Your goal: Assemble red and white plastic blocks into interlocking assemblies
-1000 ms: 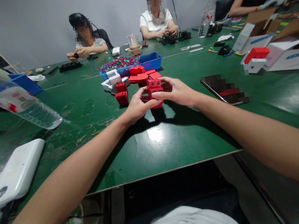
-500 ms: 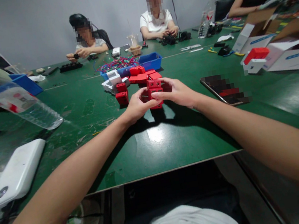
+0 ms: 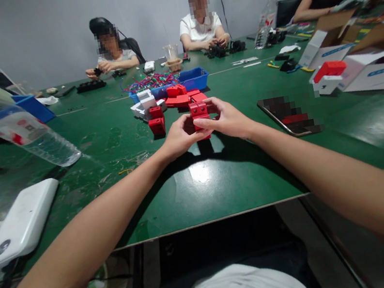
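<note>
Glare on tabletop (image 3: 167, 207), dark shadows, stretched edges

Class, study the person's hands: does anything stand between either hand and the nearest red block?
Nothing visible does: the left hand and right hand both touch the red block. The white parts and loose red parts lie farther back.

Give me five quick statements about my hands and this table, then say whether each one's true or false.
1. The left hand and right hand hold a boxy, hard-looking red part. True.
2. A dark, flat rectangular phone lies left of both hands. False: it lies to their right.
3. Thin multicoloured wires are heaped in a blue plastic tray. True.
4. That tray is nearer the person than the hands. False: it is beyond them.
5. A white, rounded oblong device lies left of the left hand. True.
</note>
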The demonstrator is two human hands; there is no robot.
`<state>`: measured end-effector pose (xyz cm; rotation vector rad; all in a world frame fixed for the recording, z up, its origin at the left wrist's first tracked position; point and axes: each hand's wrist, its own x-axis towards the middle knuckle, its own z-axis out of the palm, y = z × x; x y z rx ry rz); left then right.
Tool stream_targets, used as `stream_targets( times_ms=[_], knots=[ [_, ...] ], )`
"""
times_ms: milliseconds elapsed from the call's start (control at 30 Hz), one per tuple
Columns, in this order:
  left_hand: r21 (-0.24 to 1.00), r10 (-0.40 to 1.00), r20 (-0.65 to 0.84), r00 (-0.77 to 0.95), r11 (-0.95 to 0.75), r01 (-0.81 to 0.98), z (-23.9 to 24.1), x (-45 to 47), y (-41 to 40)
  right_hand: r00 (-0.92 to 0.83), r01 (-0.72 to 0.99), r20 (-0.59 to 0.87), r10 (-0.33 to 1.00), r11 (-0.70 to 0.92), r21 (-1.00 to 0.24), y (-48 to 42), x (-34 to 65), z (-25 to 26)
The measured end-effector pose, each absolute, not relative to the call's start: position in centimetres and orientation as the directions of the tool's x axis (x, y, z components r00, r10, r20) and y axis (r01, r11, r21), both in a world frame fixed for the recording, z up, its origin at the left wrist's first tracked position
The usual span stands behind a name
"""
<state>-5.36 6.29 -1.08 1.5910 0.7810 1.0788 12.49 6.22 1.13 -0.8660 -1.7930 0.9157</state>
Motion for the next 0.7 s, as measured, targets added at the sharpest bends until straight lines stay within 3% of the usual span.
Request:
stream_targets(
  times_ms=[200,700],
  knots=[
    [0.937,0.859,0.324,0.396,-0.351,-0.005,-1.16,-5.3,6.36,-0.354,0.082,0.399,0.846,0.453,-0.888,6.28,12.5,1.21],
    [0.928,0.86,0.325,0.393,-0.369,0.042,-0.77,-5.54,6.53,-0.373,0.118,0.396,0.839,0.466,-0.877,6.33,12.55,1.09]
  ],
)
